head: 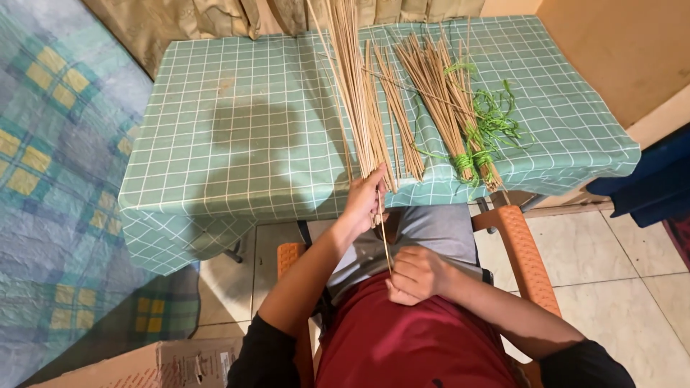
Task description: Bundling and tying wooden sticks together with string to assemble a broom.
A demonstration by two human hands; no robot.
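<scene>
At the table's point(215, 144) near edge: left hand point(364, 197) clasps the stick bundle point(356, 93), long axis running away; right hand point(413, 276), nearer the lap, pinches one stick point(384, 241).

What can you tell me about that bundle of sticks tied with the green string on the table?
The tied bundle is a sheaf of thin, pale brown sticks, wood or bamboo by the look. It lies flat on the checked green tablecloth, fanning out toward the far edge. Bright green string binds its near end, with loose strands trailing to the right. Neither hand touches it; looser sticks lie just left.
</scene>
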